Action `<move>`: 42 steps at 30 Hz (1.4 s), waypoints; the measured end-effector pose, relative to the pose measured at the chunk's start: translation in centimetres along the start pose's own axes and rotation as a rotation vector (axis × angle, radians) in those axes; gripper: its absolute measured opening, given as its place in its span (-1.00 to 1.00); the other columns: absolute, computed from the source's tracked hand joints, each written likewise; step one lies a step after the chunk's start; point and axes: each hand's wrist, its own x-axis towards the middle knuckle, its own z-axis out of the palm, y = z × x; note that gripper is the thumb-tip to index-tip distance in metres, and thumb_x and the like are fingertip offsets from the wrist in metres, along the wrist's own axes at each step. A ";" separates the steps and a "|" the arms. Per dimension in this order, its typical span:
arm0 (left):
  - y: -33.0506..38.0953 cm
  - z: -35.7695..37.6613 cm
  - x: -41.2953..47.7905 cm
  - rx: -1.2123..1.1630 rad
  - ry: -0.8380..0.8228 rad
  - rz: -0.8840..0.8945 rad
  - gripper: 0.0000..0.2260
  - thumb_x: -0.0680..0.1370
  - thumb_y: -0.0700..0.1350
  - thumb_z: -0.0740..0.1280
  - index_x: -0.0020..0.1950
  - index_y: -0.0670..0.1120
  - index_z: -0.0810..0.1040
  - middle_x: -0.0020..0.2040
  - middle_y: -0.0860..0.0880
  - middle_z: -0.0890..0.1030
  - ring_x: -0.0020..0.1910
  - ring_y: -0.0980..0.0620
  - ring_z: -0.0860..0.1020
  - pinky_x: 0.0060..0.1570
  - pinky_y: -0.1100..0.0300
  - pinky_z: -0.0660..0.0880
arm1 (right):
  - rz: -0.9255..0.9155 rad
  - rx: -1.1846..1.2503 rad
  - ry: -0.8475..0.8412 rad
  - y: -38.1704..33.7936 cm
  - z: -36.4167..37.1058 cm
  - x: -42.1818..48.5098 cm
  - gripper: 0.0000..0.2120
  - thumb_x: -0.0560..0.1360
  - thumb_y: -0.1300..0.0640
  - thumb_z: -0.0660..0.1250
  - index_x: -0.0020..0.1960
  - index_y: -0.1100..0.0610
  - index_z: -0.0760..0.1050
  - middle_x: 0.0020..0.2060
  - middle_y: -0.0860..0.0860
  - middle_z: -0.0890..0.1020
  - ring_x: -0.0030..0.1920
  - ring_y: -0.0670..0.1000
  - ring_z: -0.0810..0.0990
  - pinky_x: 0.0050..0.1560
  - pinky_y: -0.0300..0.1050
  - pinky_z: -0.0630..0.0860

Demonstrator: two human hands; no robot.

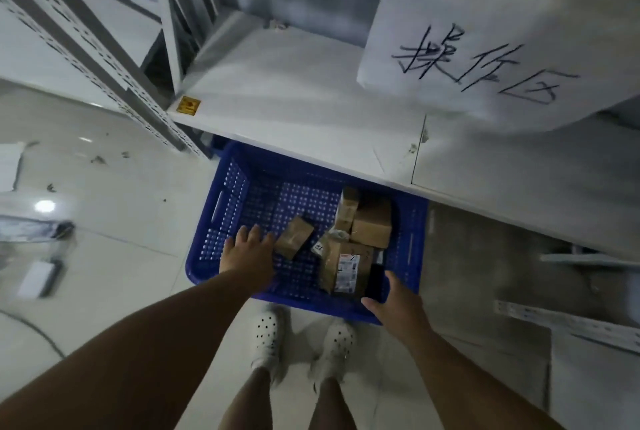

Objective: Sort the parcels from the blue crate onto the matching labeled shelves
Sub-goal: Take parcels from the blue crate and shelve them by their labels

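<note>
Two white shoes are planted just short of the blue crate, which is set on the floor with its far side tucked under a white shelf board. The right hand is held unclenched at the crate's near rim, fingers spread toward a dark flat packet, nothing grasped; contact with the rim cannot be made out. The left hand is stretched into the crate, fingers straight and released, just beside a small brown parcel; whether it is touched cannot be told.

Other parcels are heaped in the crate's right half: a labelled parcel, a cardboard box and a narrow upright carton. The heap is judged likely to be toppled if a lower piece is pulled first. A parcel lifted from the far side could be knocked against the overhanging board. The small parcel's label is not seen, so a wrong shelf could be chosen unless it is turned and read. Beyond, a handwritten paper sign is hung above the board.
</note>
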 end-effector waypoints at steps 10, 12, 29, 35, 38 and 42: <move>-0.7 10.5 13.2 -0.125 0.010 -0.043 -0.39 0.59 0.06 0.25 0.56 0.03 0.04 0.58 -0.05 -0.05 0.54 -0.14 -0.19 0.46 -0.11 0.03 | -0.041 -0.086 -0.074 1.0 8.2 17.5 -0.35 0.60 -0.01 0.25 0.58 -0.01 0.00 0.34 0.10 0.48 -0.11 0.11 0.55 -0.18 -0.04 0.49; -0.8 12.8 14.9 -0.176 -0.032 -0.063 -0.40 0.58 0.02 0.27 0.55 0.05 0.06 0.58 -0.08 -0.08 0.54 -0.18 -0.10 0.44 -0.12 0.11 | -0.034 -0.129 -0.070 1.7 9.6 19.9 -0.35 0.60 0.04 0.26 0.58 -0.01 0.01 0.38 0.10 0.43 0.09 0.14 0.55 -0.07 -0.02 0.52; 1.8 26.4 31.8 -0.130 -0.196 -0.057 -0.49 0.54 -0.18 0.28 0.46 0.10 0.27 0.47 -0.12 0.15 0.39 -0.22 0.22 0.28 -0.11 0.38 | -0.297 -0.256 0.074 1.9 13.8 36.2 -0.32 0.49 -0.30 0.25 0.50 -0.01 0.26 0.44 0.03 0.36 0.41 0.15 0.26 0.36 0.07 0.29; 4.5 29.5 36.1 -0.235 -0.100 -0.208 -0.28 0.51 -0.02 0.39 0.54 0.06 0.04 0.54 -0.18 -0.05 0.47 -0.28 0.07 0.41 -0.14 0.13 | -0.485 -0.658 -0.152 0.3 11.8 38.3 0.12 0.24 -0.45 0.38 0.58 -0.10 -0.11 0.55 -0.01 0.14 0.48 0.16 0.14 0.40 0.05 0.27; 5.1 30.1 38.3 -0.244 -0.065 -0.346 -0.07 0.47 0.11 0.40 0.55 0.12 -0.24 0.55 -0.23 -0.08 0.46 -0.32 0.10 0.40 -0.18 0.10 | -0.495 -0.787 -0.250 -0.8 11.8 39.8 0.26 0.16 -0.44 0.45 0.57 -0.09 -0.24 0.56 0.04 0.10 0.51 0.18 0.12 0.42 0.11 0.28; 3.9 29.9 39.4 -0.327 -0.020 -0.522 0.02 0.42 0.13 0.45 0.55 0.06 -0.29 0.52 -0.24 0.11 0.43 -0.28 0.21 0.37 -0.16 0.12 | -0.450 -0.860 -0.357 -2.2 11.8 41.1 0.29 0.18 -0.30 0.54 0.55 -0.11 -0.32 0.54 0.09 0.16 0.47 0.18 0.24 0.30 0.06 0.36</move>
